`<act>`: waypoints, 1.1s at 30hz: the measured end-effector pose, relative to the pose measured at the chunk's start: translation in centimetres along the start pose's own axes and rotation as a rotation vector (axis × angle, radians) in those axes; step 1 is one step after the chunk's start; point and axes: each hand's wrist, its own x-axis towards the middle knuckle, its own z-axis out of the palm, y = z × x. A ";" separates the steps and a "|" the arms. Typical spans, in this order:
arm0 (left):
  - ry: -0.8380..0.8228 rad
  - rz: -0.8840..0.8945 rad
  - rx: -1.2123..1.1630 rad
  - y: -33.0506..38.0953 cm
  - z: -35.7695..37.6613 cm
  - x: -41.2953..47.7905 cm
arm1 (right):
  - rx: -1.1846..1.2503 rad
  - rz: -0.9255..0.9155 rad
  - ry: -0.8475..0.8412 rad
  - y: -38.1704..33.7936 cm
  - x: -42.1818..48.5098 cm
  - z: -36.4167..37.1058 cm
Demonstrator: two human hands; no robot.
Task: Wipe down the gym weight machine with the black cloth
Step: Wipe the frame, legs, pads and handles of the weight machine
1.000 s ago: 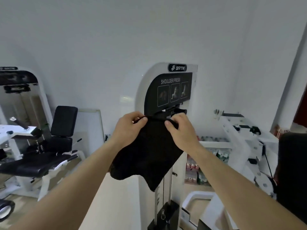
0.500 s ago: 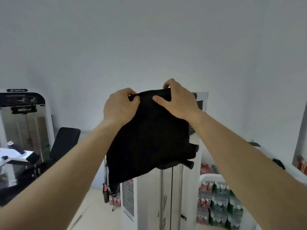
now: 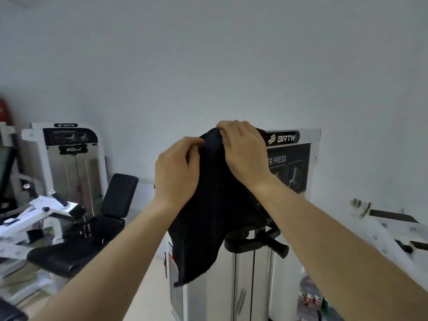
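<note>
Both of your hands are raised in front of you and clamped on the black cloth [image 3: 215, 216]. Your left hand [image 3: 178, 172] has its fingers curled into the cloth's upper edge. Your right hand [image 3: 245, 151] sits slightly higher and just to the right, its fingers hooked over the top fold. A ridge of bunched fabric stands between them, so they are near each other but apart.

You hold the cloth at the top of the weight machine [image 3: 199, 302], over the upper left corner of its white tower. It hides the left part of the dark placard [image 3: 289, 163], where "BRTW" and "ER PRESS" are readable. You cannot tell from here whether the fabric presses on the housing. From your grip it hangs loose, and its lowest corner ends in front of the tower's side panel. Under it a black handle [image 3: 278, 246] juts to the right, and chrome rods [image 3: 234, 286] run downward.

Low on the right, beside the tower, bottles [image 3: 310, 297] with red and green markings stand packed close together. They are too blurred to tell what is in them or what holds them.

Off to your left stands a second machine [image 3: 69, 158] with a black padded seat [image 3: 120, 193] against the wall [image 3: 208, 66].
</note>
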 end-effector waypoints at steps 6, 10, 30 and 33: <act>-0.231 -0.140 0.125 2.5 1.7 -3.1 | 0.076 -0.096 -0.125 0.1 -1.7 0.5; -0.216 -0.100 0.322 3.1 2.4 -2.4 | 0.118 -0.148 -0.136 2.1 -1.3 0.9; -0.339 0.478 0.995 6.6 9.8 4.9 | 0.141 0.184 -0.140 13.8 -1.1 1.5; -0.235 0.400 0.906 4.9 6.9 3.4 | 0.156 0.118 -0.124 9.4 -0.5 1.6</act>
